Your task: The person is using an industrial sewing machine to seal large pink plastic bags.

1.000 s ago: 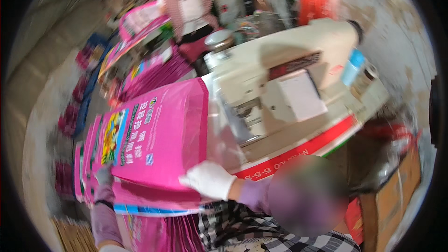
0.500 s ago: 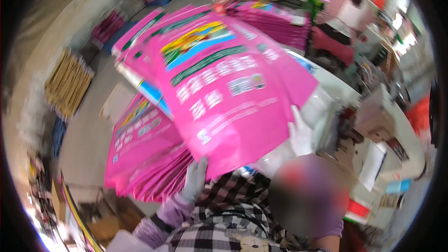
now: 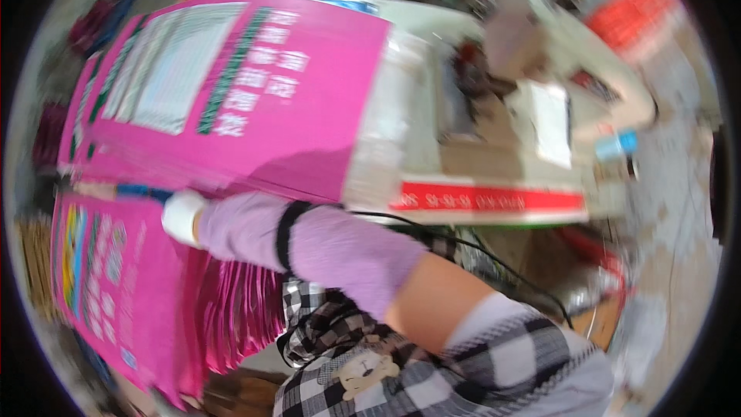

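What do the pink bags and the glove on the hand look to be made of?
The pink bags look like glossy printed plastic, perhaps woven or laminated; they catch the light and the stack below fans into thin, flexible edges. The blur leaves the weave unclear. The hand at the bags' edge wears a white glove, seemingly matte knit fabric, with a lilac cloth sleeve cover behind it.

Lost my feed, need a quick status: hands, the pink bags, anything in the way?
Right hand, white-gloved, at edge of pink bag on sewing machine table. Left hand unseen. Pink bag stack below. Picture blurred; grip unclear.
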A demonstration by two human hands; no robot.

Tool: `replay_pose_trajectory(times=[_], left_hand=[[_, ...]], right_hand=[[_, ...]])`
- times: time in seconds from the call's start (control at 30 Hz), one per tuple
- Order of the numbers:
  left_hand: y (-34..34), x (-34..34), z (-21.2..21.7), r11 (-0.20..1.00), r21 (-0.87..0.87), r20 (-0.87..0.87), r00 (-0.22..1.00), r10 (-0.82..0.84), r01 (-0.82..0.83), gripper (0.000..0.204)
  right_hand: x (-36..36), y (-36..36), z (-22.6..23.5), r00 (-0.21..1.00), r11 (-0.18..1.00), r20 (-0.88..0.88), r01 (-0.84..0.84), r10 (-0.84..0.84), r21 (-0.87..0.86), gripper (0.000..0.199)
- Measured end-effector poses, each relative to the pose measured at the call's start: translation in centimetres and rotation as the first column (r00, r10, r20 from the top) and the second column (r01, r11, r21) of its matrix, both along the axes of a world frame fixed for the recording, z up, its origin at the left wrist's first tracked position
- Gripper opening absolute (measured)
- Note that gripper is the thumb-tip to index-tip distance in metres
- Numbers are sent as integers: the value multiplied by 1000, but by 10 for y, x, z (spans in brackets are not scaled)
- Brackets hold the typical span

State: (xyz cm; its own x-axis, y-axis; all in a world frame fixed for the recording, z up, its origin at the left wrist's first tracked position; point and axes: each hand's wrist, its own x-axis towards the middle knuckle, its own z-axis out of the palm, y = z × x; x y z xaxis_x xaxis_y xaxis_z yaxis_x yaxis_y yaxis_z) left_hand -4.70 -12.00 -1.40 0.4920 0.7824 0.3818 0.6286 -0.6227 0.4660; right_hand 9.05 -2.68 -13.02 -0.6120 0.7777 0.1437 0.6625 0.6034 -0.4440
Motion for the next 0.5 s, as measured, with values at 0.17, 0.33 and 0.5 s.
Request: replay_pose_trajectory(times=[0.17,0.33,0.5], left_hand=[[27,-9,-38,841,-221,26,865,-501,493,55],[54,124,-17,426,-298,103,472,-876,854,57],[24,230,7,-46,-335,165,11,-986,941,58]], right_hand=[[-18,-54,-44,949,988,273,-149,155,-44,20],[-5,-69,-110,736,994,671,24,-88,105,39],[46,-108,-129,732,760,-207,607,-649,-234,51]])
